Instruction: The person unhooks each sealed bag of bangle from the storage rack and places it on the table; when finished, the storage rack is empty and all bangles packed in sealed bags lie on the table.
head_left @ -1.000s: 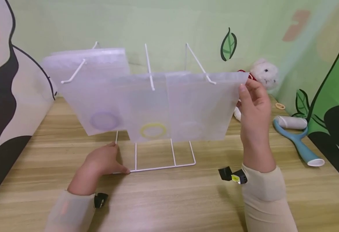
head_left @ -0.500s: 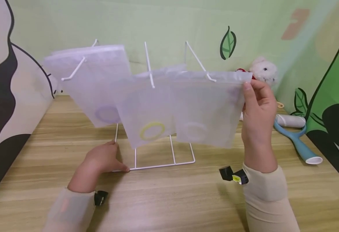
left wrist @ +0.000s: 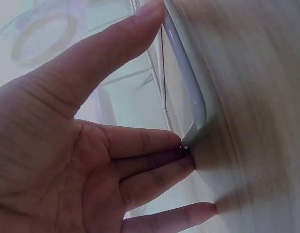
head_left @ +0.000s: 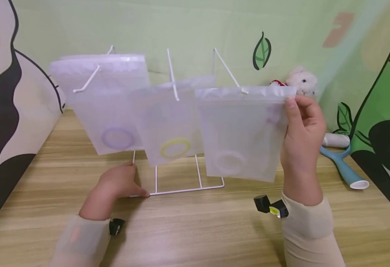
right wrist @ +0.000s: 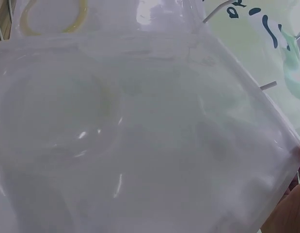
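Observation:
A white wire rack [head_left: 178,192] with hooks stands on the wooden table. My left hand [head_left: 118,181] is at its front left base corner; in the left wrist view the thumb presses the rod and the fingers [left wrist: 150,141] reach straight to the tabletop. My right hand [head_left: 303,126] pinches the top right corner of a frosted zip bag [head_left: 241,129], whose top edge is at the right hook's tip [head_left: 244,91]. A pale ring [head_left: 229,163] shows low in this bag. Other frosted bags hang on the middle and left hooks, one with a yellow ring [head_left: 175,148], one with a purple ring [head_left: 117,138].
On the right lie a blue Y-shaped handle with a white roller [head_left: 345,159]. A white plush toy [head_left: 301,79] sits at the back right, behind my right hand. A green printed wall [head_left: 188,26] closes off the back of the table.
My right hand has drawn the right zip bag rightward and toward me along its hook, apart from the middle bag. The hanging bags have swung. My left hand stays at the rack base.

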Motion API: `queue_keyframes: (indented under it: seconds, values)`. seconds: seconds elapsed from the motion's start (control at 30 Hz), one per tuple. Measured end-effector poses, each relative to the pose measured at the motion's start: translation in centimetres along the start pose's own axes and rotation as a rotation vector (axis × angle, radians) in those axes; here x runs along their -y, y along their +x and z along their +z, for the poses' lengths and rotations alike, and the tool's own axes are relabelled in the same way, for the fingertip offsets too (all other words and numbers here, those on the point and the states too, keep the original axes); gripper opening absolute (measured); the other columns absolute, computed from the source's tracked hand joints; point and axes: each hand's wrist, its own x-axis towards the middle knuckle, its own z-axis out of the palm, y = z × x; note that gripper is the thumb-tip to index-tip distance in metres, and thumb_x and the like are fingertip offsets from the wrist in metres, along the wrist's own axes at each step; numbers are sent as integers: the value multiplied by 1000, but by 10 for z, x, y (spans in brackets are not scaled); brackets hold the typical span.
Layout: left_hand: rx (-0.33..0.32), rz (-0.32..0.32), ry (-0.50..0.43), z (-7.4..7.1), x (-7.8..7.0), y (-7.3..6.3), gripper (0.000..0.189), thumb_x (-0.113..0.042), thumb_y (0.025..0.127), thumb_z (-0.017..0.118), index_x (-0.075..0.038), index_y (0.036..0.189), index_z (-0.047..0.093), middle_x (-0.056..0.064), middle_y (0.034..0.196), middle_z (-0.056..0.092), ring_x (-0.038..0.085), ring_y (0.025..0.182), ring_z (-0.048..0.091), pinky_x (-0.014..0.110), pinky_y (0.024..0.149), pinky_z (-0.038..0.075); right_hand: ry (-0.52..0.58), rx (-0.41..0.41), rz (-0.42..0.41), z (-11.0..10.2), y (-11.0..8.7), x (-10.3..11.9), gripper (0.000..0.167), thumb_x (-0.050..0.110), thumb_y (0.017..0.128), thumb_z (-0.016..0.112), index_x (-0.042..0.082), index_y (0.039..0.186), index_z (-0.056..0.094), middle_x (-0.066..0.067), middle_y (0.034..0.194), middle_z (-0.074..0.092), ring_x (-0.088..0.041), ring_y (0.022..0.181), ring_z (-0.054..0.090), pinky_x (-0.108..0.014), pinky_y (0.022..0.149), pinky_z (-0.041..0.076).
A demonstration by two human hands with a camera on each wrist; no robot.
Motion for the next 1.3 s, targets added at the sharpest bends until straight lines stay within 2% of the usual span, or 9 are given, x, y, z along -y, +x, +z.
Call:
queue_keyframes:
  seconds: [0.33,0.5,0.8,1.07,1.3]
  values:
    - [-2,13,3,2,1,-1,95,-51,66,86,13,128,54,34,144,43,49,119,54,55,88,51,32,2,-8,-4,-1,4,7,-1,92,66,2,90,71,-11,96,64,-21,93,57,-29,83,46]
    - [-7,9,-4,2,2,0,92,-51,66,86,12,125,55,33,144,43,48,117,56,54,86,52,6,29,-58,-6,-1,5,7,0,94,64,0,93,71,-8,96,65,-21,93,58,-30,83,48]
    - [4,0,1,1,2,0,103,-53,67,85,14,136,48,32,147,40,49,123,51,56,92,49,-43,46,-120,-7,-2,8,9,2,93,66,-4,96,70,-7,95,65,-21,91,57,-30,81,47]
    - [6,5,10,1,1,1,104,-53,69,84,16,137,45,33,148,38,50,124,51,57,91,49,-27,29,-122,-8,-1,11,8,0,93,66,-6,95,70,-8,94,65,-22,89,57,-30,79,48]
    - [-11,16,16,-1,1,1,96,-53,66,86,14,128,53,34,145,41,50,118,54,56,88,50,6,26,-93,-9,-2,16,8,0,92,66,-6,96,70,-11,95,65,-23,91,57,-31,82,48]
